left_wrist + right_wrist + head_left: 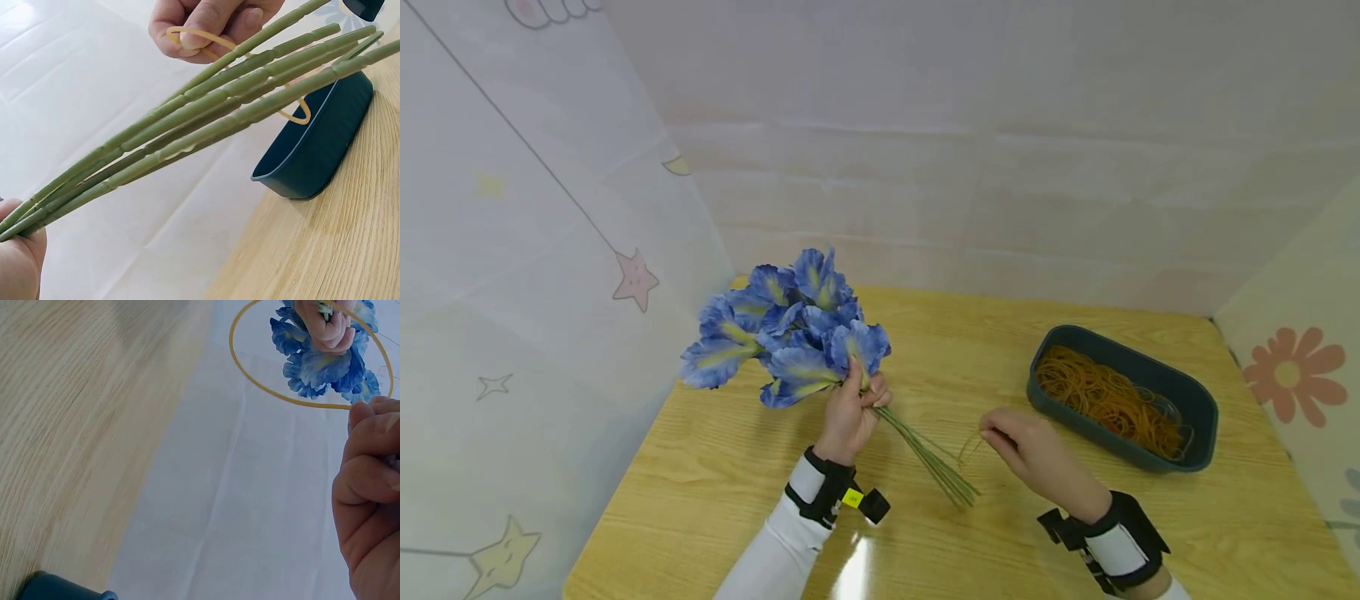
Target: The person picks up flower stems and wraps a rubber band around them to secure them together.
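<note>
My left hand (847, 419) grips a bunch of blue artificial irises (808, 325) just below the blooms. Their green stems (187, 112) point down to the right, their ends spread a little apart. Between thumb and forefinger, my right hand (1033, 454) pinches a yellow rubber band (275, 395). That band hangs as an open loop close to the stem ends, and in the left wrist view the stems cross in front of it. Through the loop, the right wrist view shows the blooms and the left hand farther off.
On the right of the wooden table (700, 500) stands a dark teal bin (1202, 425) holding a heap of rubber bands (1105, 400). Pale printed cloth (925, 167) hangs behind the table and at both sides.
</note>
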Demonstrator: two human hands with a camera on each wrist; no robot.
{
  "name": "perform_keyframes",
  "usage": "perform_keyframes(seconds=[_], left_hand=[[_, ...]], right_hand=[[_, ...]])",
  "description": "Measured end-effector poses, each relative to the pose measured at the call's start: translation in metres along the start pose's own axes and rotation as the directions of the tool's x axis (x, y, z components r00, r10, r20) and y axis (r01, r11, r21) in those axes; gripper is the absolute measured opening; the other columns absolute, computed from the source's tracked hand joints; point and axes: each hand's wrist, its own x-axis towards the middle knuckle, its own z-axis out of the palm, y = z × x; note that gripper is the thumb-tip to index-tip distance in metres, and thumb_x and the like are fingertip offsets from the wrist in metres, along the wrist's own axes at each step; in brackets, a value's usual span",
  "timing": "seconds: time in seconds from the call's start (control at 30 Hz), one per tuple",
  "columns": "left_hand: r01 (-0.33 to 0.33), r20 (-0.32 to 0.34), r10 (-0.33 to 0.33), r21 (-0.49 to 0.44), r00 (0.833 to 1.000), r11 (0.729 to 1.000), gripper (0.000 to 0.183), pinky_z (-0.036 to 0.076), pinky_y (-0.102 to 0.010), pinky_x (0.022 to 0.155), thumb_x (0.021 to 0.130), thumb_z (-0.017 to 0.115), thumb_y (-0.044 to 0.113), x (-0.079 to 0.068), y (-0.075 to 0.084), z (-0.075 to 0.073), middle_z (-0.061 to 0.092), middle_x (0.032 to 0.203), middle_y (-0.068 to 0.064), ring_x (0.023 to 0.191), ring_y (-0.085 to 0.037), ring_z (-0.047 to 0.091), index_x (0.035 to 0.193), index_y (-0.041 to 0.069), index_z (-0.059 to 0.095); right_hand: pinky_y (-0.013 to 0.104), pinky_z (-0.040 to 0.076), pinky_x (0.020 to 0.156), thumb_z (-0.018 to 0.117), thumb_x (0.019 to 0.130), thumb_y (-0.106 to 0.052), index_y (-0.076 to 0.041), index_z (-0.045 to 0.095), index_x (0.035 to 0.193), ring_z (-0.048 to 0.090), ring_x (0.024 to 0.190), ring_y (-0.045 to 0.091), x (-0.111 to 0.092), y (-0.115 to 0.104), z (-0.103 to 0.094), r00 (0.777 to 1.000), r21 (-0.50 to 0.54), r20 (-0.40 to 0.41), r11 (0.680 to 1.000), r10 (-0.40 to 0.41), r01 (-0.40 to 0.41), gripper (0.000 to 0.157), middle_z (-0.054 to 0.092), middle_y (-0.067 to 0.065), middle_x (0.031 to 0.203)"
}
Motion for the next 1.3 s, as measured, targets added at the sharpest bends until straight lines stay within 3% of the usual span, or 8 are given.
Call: perform_keyframes(seconds=[0.2,0.43,0.67,0.8,0.97,1.3], left_hand=[[0.045,-0.019,-0.044,0.048,0.999,0.998,0.027,0.016,-0.022,0.063,0.099,0.019,0.038,-0.002,-0.005,0.003,0.039,0.066,0.007,0.048,-0.005,0.026,0.08,0.02,0.026],[0.085,-0.026,-0.083,0.094,0.996,0.992,0.023,0.018,-0.022,0.064,0.101,0.017,0.037,-0.005,-0.013,0.005,0.038,0.066,0.007,0.048,-0.005,0.026,0.084,0.022,0.024],[0.1,0.013,-0.102,0.096,0.995,0.99,0.028,0.024,-0.019,0.062,0.1,0.02,0.039,-0.008,-0.022,0.005,0.041,0.065,0.008,0.049,-0.005,0.026,0.08,0.021,0.027],[0.102,0.029,-0.106,0.108,0.994,0.989,0.027,0.024,-0.019,0.062,0.099,0.021,0.04,-0.009,-0.024,0.005,0.041,0.065,0.008,0.049,-0.005,0.026,0.082,0.021,0.028],[0.119,0.026,-0.122,0.095,0.992,0.988,0.023,0.024,-0.019,0.061,0.099,0.024,0.041,-0.01,-0.026,0.007,0.041,0.065,0.008,0.048,-0.005,0.026,0.087,0.021,0.027],[0.147,0.045,-0.152,0.097,0.987,0.984,0.031,0.024,-0.019,0.062,0.1,0.023,0.039,-0.013,-0.029,0.007,0.043,0.065,0.009,0.048,-0.004,0.027,0.077,0.02,0.031]], right_hand=[[0.013,0.03,0.054,0.063,0.085,-0.001,-0.017,0.054,0.08,0.03,0.06,-0.006,0.013,-0.004,0.007,0.999,0.03,0.029,0.999,0.017,-0.017,0.02,0.04,-0.014,0.068],[0.014,0.031,0.051,0.063,0.085,0.0,-0.017,0.055,0.08,0.031,0.058,-0.006,0.03,-0.009,0.017,0.998,0.103,0.062,0.995,0.015,-0.021,0.019,0.043,-0.012,0.067],[0.015,0.033,0.053,0.062,0.085,0.001,-0.016,0.056,0.081,0.035,0.06,-0.004,0.042,-0.011,0.026,0.998,0.138,0.062,0.99,0.008,-0.017,0.019,0.048,-0.009,0.072],[0.016,0.034,0.051,0.061,0.087,-0.003,-0.015,0.057,0.081,0.036,0.058,-0.004,0.047,-0.01,0.028,0.995,0.161,0.084,0.985,0.054,-0.067,0.014,0.048,-0.009,0.07],[0.018,0.034,0.045,0.059,0.089,-0.004,-0.013,0.057,0.081,0.035,0.051,-0.005,0.051,-0.007,0.029,0.984,0.207,0.127,0.967,0.121,-0.146,0.013,0.046,-0.008,0.063],[0.02,0.04,0.044,0.057,0.09,-0.002,-0.01,0.057,0.081,0.045,0.051,-0.001,0.061,-0.007,0.028,0.979,0.334,0.136,0.923,0.153,-0.191,0.012,0.053,0.0,0.062]])
